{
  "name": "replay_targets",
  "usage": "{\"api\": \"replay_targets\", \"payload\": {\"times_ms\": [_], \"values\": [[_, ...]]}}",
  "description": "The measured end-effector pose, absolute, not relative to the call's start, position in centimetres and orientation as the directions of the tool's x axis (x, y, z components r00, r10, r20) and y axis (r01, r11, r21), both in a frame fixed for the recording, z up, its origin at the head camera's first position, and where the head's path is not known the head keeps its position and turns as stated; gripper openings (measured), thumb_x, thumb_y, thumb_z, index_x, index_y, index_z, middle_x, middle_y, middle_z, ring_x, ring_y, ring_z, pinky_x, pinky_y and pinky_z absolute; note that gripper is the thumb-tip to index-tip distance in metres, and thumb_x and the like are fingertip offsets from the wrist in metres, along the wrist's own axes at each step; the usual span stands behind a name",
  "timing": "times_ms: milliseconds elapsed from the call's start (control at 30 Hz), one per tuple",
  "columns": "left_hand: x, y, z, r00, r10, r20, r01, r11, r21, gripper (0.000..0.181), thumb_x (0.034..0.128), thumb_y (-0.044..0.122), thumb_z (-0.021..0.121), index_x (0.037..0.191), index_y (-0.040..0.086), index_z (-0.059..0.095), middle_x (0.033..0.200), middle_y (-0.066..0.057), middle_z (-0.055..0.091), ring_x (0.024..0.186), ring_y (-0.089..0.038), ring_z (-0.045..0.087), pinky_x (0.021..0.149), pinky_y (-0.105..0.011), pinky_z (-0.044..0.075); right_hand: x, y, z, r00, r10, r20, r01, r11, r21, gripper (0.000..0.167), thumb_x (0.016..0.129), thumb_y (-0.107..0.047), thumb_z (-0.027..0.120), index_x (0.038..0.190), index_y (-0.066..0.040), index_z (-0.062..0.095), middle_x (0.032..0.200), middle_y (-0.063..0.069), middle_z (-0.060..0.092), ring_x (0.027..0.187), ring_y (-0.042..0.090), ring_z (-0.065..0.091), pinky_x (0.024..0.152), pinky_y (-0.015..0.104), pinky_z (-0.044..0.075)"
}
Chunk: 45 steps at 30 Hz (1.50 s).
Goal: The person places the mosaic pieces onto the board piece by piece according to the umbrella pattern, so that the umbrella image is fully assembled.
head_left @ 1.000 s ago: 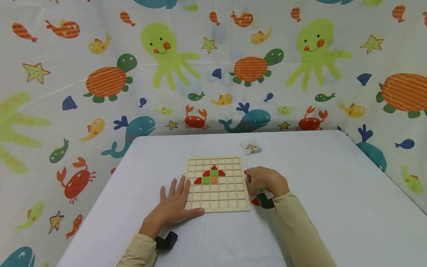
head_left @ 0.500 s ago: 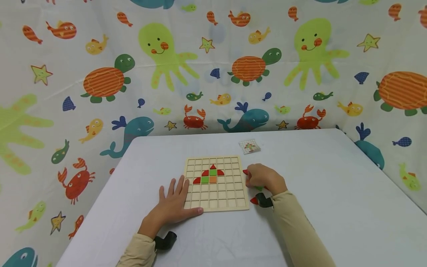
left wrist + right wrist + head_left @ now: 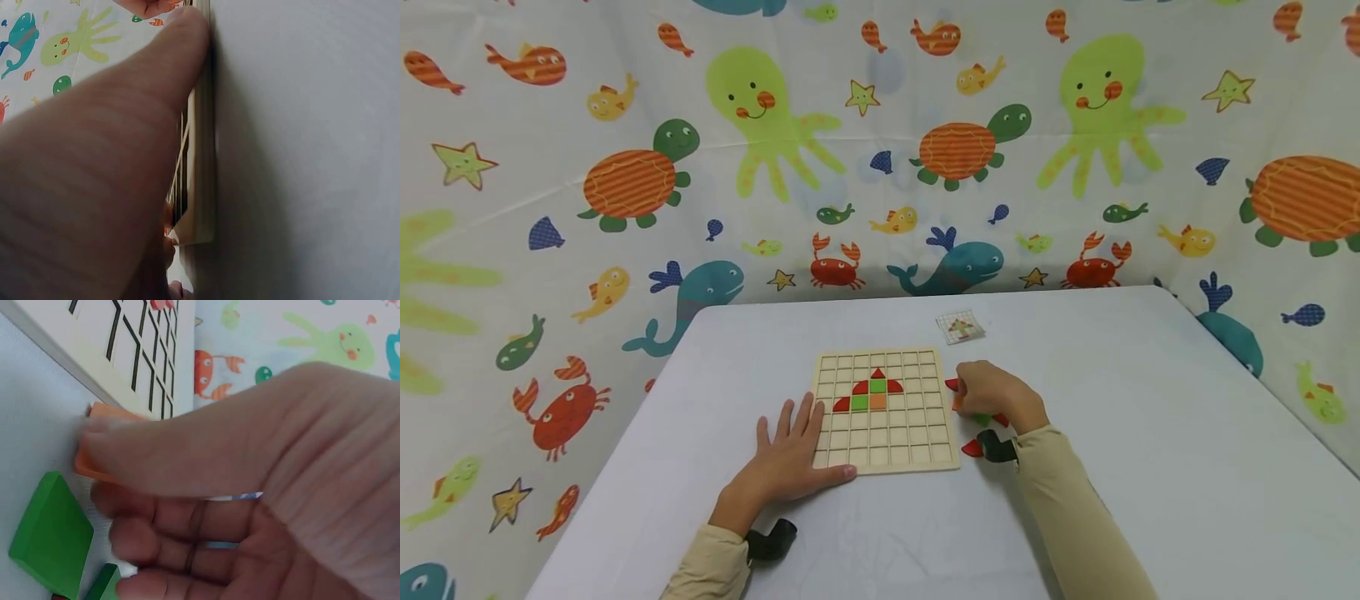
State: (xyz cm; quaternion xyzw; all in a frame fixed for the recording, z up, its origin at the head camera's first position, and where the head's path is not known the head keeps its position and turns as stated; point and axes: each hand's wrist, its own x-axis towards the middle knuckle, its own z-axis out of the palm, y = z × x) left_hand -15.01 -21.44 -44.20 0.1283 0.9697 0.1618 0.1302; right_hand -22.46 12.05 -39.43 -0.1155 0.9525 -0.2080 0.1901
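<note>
The wooden grid board [image 3: 917, 442] holds red, green and orange pieces, including a green square [image 3: 877, 386] below a red triangle [image 3: 878, 373]. My left hand [image 3: 786, 467] rests spread over the board's left edge, thumb along the near edge. Just past the right edge, my right hand [image 3: 1000, 396] pinches an orange piece [image 3: 94, 459]; in the right wrist view the thumb covers part of it, and fingers curl beneath. A green piece [image 3: 53, 534] lies near those fingers. In the left wrist view the thumb [image 3: 181, 50] touches the board's edge [image 3: 200, 212].
A small pattern card [image 3: 960, 327] lies on the white table [image 3: 1112, 375] beyond the board. Red pieces lie beside the right hand, one [image 3: 972, 448] near the black wrist camera [image 3: 997, 447]. A curtain [image 3: 880, 192] with sea animals hangs behind.
My right hand has shifted slightly away from me along the board's right side, and the orange piece has moved the same way. The left hand has kept its place on the board.
</note>
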Motion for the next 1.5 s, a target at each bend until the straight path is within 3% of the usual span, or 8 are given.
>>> {"api": "replay_targets", "payload": {"times_ms": [167, 467, 733, 1100, 1500], "values": [[-15.0, -21.4, -44.3, -0.933, 0.292, -0.213, 0.206, 0.914, 0.350, 0.126, 0.0867, 0.076, 0.072, 0.170, -0.001, 0.016, 0.178, -0.022, 0.004, 0.161, -0.049, -0.005, 0.118, -0.075, -0.008, -22.8, 12.1, -39.7, -0.924, -0.337, -0.180, -0.212, 0.843, -0.494, 0.015, 0.097, -0.006, 0.077, 0.093, -0.005, 0.062, 0.081, 0.006, 0.059, 0.075, 0.021, 0.056, 0.067, 0.032, 0.047], [-15.0, -21.4, -44.1, -0.933, 0.291, -0.212, 0.205, 0.914, 0.350, 0.126, 0.0868, 0.075, 0.072, 0.170, 0.000, 0.016, 0.178, -0.022, 0.003, 0.161, -0.049, -0.005, 0.118, -0.075, -0.009, -23.2, 11.0, -40.0, -0.907, -0.415, 0.072, -0.386, 0.750, -0.537, 0.013, 0.094, 0.010, 0.068, 0.096, -0.002, 0.066, 0.087, 0.006, 0.062, 0.080, 0.024, 0.056, 0.074, 0.036, 0.050], [-14.9, -21.3, -44.1, -0.935, 0.288, -0.207, 0.203, 0.913, 0.353, 0.126, 0.0863, 0.074, 0.073, 0.170, -0.001, 0.017, 0.177, -0.023, 0.005, 0.161, -0.049, -0.004, 0.118, -0.076, -0.008, -23.0, 8.9, -40.5, -0.881, -0.450, 0.147, -0.449, 0.694, -0.562, 0.011, 0.098, 0.009, 0.067, 0.103, 0.000, 0.069, 0.094, 0.009, 0.068, 0.087, 0.024, 0.060, 0.085, 0.040, 0.056], [-14.7, -21.2, -44.1, -0.935, 0.284, -0.211, 0.199, 0.915, 0.350, 0.126, 0.0859, 0.076, 0.072, 0.170, -0.001, 0.017, 0.177, -0.023, 0.004, 0.161, -0.049, -0.005, 0.118, -0.076, -0.009, -22.2, 6.6, -41.5, -0.861, -0.484, 0.157, -0.476, 0.655, -0.587, 0.008, 0.098, 0.004, 0.074, 0.104, -0.002, 0.072, 0.091, 0.003, 0.067, 0.085, 0.021, 0.059, 0.083, 0.035, 0.056], [-14.6, -21.2, -44.2, -0.936, 0.291, -0.198, 0.205, 0.909, 0.364, 0.126, 0.0855, 0.076, 0.073, 0.169, -0.002, 0.019, 0.177, -0.024, 0.006, 0.160, -0.051, -0.002, 0.118, -0.077, -0.007, -22.2, 5.9, -42.4, -0.824, -0.541, 0.171, -0.541, 0.660, -0.521, 0.011, 0.098, 0.005, 0.072, 0.097, -0.005, 0.074, 0.088, 0.000, 0.067, 0.084, 0.021, 0.058, 0.082, 0.037, 0.055]]}}
